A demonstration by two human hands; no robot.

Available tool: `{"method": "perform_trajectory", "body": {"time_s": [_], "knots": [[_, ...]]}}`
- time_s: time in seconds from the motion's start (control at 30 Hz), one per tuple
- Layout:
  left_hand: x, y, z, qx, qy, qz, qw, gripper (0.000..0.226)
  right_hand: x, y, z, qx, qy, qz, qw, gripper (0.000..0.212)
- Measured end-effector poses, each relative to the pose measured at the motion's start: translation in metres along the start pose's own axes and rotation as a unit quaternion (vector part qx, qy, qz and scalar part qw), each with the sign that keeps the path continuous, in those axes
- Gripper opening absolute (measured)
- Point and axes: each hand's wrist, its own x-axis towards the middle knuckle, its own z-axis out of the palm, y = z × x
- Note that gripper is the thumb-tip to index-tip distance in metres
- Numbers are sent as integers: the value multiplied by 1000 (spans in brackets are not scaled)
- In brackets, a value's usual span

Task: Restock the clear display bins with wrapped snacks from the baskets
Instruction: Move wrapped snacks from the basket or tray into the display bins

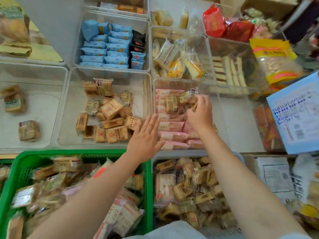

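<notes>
Your right hand [200, 112] has its fingers [205, 100] curled round a brown wrapped snack [187, 97], held over the clear bin [222, 118] w/ the pink packs [172, 135]. Left hand [145, 137] is flat, fingers straight & slightly spread, holding nothing, hovering at the divide btwn that bin and the middle bin [69, 107] full of tan snacks [112, 109]. Below your arms: green basket [20, 163] on the left, grey basket [240, 156] on the right, both piled w/ wrapped snacks. Blue packs [105, 47] sit in the bin further back.
</notes>
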Motion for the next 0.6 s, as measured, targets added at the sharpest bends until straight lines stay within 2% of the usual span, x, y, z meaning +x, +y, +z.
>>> {"method": "perform_trajectory", "body": {"time_s": [0.07,0.17,0.23,0.3,0.4,0.47,0.53,0.57,0.6], "knots": [[0,1,3,32,1,-3,999,81,19,12,-2,-38,-1,5,999,61],[-1,1,2,32,-5,-6,999,79,45,15,6,-95,-48,-20,994,81],[0,2,2,39,-8,-9,999,79,60,12,12,-130,-84,-31,987,86],[0,1,1,36,-16,-9,999,79,71,14,17,-173,-106,-34,979,74],[1,1,0,26,-20,-5,999,80,68,16,15,-177,-85,-23,980,55],[2,1,0,28,-17,-2,999,80,53,16,6,-100,-45,-7,994,53],[1,1,1,24,-17,-1,1000,80,28,14,-7,36,-9,22,999,45],[0,1,1,21,-18,0,1000,80,14,11,-14,135,-18,59,989,39],[0,1,1,18,-21,1,1000,80,2,6,-18,256,-55,109,959,32]]}}
